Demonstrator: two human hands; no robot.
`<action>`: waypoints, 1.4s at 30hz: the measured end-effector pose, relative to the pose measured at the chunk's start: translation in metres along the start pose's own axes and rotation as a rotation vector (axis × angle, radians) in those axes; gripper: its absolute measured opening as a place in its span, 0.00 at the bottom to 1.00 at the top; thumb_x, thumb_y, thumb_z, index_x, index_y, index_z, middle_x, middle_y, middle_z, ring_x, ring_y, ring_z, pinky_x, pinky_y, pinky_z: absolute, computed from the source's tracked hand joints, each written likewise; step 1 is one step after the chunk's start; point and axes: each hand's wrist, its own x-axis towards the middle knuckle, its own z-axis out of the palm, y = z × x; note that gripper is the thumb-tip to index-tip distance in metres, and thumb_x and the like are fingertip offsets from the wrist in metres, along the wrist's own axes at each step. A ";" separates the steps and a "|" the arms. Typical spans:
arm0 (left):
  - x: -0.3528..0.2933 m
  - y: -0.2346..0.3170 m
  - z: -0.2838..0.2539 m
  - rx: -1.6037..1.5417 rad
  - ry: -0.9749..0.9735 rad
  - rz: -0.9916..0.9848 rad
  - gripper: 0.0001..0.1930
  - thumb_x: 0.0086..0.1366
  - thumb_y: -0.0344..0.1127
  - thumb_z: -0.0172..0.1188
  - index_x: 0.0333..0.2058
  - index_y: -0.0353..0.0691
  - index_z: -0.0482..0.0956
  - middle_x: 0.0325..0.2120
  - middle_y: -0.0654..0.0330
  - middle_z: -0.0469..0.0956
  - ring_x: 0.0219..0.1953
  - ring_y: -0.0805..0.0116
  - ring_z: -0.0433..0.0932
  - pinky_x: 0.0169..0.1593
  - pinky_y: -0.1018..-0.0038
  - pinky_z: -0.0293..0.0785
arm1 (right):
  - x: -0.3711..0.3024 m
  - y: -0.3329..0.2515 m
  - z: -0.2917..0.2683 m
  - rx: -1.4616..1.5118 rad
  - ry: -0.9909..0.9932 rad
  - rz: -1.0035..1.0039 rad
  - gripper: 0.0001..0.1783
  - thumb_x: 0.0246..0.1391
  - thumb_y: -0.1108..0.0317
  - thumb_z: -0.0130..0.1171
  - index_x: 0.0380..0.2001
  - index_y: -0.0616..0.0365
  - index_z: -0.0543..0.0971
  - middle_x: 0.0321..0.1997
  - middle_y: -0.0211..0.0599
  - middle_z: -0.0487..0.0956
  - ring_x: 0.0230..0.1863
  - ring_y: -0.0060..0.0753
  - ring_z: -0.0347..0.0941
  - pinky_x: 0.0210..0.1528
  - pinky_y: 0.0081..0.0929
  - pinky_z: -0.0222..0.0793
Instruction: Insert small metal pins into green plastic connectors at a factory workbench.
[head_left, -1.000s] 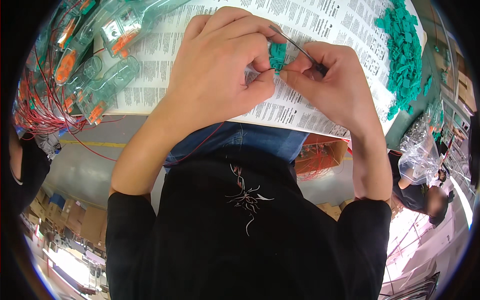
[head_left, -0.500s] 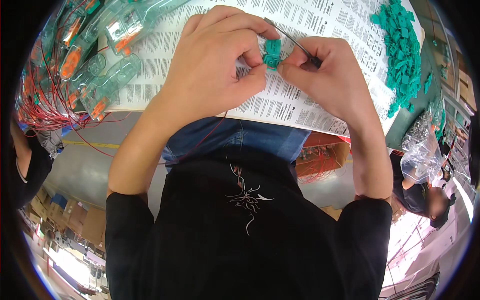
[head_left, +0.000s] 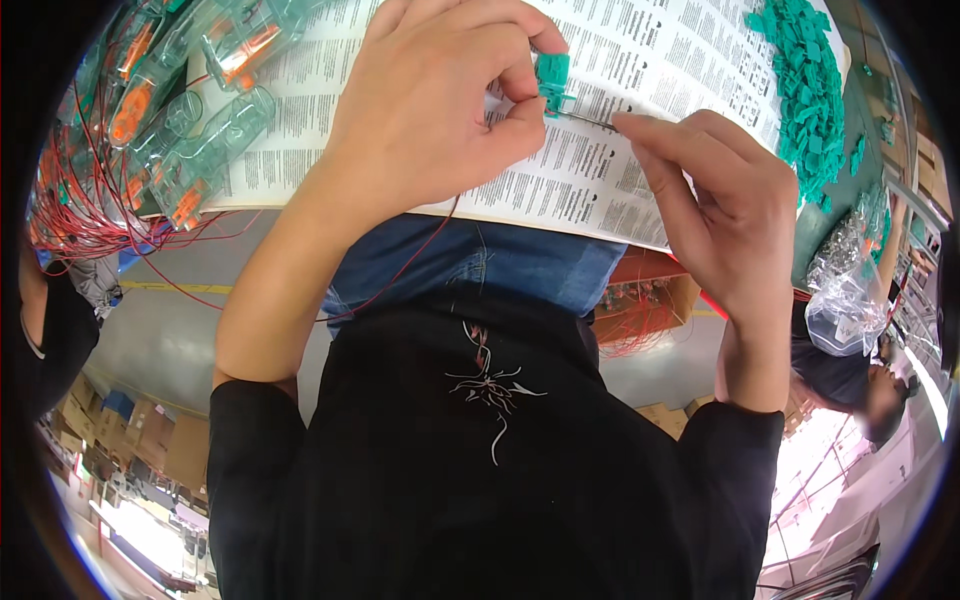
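Over printed paper (head_left: 570, 200), the left hand (head_left: 435, 115) and right hand (head_left: 720, 190) are both closed in pinches. The left holds a green plastic piece (head_left: 553, 74); the right grips a thin metal tool (head_left: 588, 120) reaching the piece's near end.

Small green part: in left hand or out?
In: the left hand pinches the small green part by its left edge; the thin tool in the right hand points at its lower end.
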 end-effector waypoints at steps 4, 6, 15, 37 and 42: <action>-0.004 -0.035 0.029 -0.167 0.373 0.507 0.10 0.51 0.32 0.70 0.25 0.46 0.74 0.45 0.65 0.82 0.49 0.60 0.74 0.54 0.64 0.62 | 0.002 0.002 0.003 -0.019 -0.008 -0.035 0.13 0.55 0.82 0.64 0.43 0.58 0.87 0.23 0.34 0.75 0.22 0.25 0.69 0.25 0.25 0.62; -0.004 -0.034 0.028 -0.172 0.360 0.486 0.10 0.50 0.32 0.70 0.25 0.46 0.74 0.45 0.64 0.82 0.49 0.60 0.74 0.54 0.63 0.62 | 0.004 0.002 0.004 -0.030 -0.009 -0.063 0.13 0.54 0.82 0.65 0.42 0.58 0.87 0.24 0.35 0.75 0.22 0.28 0.70 0.25 0.26 0.62; 0.010 0.031 -0.020 0.074 -0.256 -0.366 0.10 0.50 0.32 0.69 0.25 0.45 0.74 0.44 0.64 0.82 0.49 0.59 0.74 0.54 0.63 0.62 | 0.007 -0.009 -0.002 -0.144 -0.008 -0.103 0.12 0.53 0.81 0.65 0.41 0.58 0.87 0.25 0.37 0.76 0.22 0.33 0.72 0.26 0.27 0.65; -0.009 -0.025 0.017 -0.015 0.290 0.414 0.10 0.51 0.33 0.69 0.23 0.45 0.74 0.45 0.64 0.81 0.50 0.60 0.73 0.54 0.64 0.62 | 0.030 -0.022 -0.017 -0.471 -0.150 -0.306 0.12 0.45 0.78 0.69 0.35 0.54 0.87 0.26 0.32 0.75 0.26 0.38 0.75 0.27 0.32 0.68; -0.010 -0.024 0.015 0.027 0.271 0.401 0.09 0.50 0.33 0.69 0.24 0.45 0.75 0.46 0.64 0.81 0.50 0.60 0.73 0.54 0.64 0.62 | 0.030 -0.022 -0.017 -0.486 -0.131 -0.306 0.12 0.43 0.78 0.69 0.34 0.54 0.86 0.25 0.32 0.74 0.26 0.37 0.74 0.27 0.32 0.68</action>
